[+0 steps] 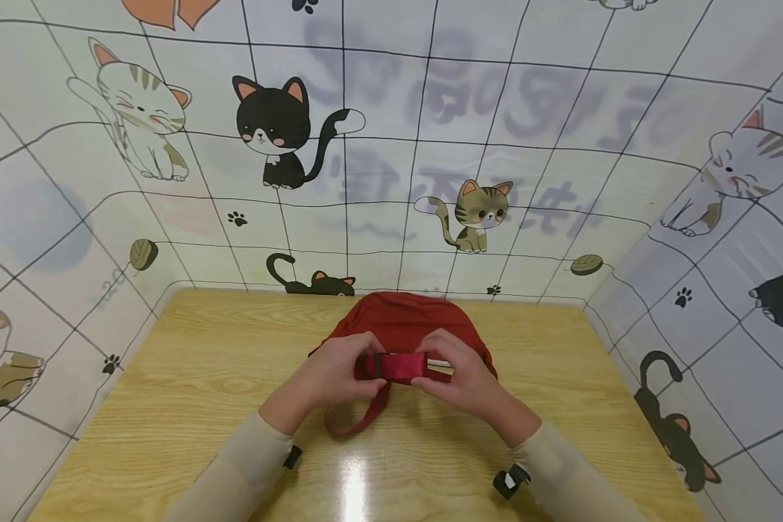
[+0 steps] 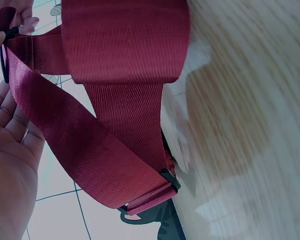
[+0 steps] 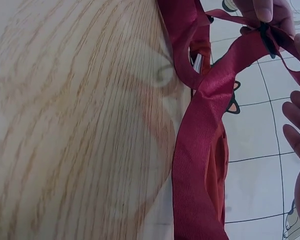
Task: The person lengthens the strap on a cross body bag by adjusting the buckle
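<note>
Cat-patterned white wall covering (image 1: 391, 94) fills the upper part of the head view, above a wood-grain table (image 1: 222, 362) with a red bag (image 1: 411, 319) at centre. Just below the frame's middle, the left hand (image 1: 341, 368) pinches a red strap (image 1: 406, 366) at its black buckle (image 1: 378, 365), while the right hand (image 1: 462, 373) pinches the strap's right end, thumbs opposing bent fingers.

Bag (image 1: 412, 319) on table (image 1: 202, 377), wall (image 1: 378, 167) behind; strap (image 1: 406, 367) before bag, btwn L hand (image 1: 339, 368) & R hand (image 1: 462, 375); buckle (image 1: 378, 365) on strap, nearer L hand.
</note>
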`<state>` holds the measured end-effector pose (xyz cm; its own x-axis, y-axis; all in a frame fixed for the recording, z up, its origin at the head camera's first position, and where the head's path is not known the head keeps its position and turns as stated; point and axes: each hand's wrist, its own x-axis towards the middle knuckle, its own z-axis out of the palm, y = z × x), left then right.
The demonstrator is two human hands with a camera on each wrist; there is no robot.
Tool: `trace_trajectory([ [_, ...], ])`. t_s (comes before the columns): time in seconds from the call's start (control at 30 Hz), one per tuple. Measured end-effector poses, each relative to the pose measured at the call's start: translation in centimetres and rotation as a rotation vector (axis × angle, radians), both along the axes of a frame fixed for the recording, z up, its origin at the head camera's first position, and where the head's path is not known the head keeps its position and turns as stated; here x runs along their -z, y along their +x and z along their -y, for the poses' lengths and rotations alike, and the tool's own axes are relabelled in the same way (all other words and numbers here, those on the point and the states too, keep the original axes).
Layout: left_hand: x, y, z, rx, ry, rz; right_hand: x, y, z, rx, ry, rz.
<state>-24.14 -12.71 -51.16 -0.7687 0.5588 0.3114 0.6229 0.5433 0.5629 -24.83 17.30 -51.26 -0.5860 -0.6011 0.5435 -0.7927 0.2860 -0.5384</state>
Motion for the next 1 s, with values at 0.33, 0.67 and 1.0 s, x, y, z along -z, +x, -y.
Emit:
trace_trajectory([
  [0.33, 0.0, 0.0, -0.1, 0.024, -0.003, 0.03, -1.6, 0.8, 1.5, 0.066, 0.165, -0.071],
  [0.67, 0.1, -0.1, -0.2, 0.036, 0.002, 0.006, -2.5, 0.6, 3.2, 0.056, 0.32, -0.29],
  [1.0, 0.1, -0.2, -0.1, 0.039, 0.002, 0.003, -2.0, 0.5, 2.6, 0.092, 0.265, -0.198],
])
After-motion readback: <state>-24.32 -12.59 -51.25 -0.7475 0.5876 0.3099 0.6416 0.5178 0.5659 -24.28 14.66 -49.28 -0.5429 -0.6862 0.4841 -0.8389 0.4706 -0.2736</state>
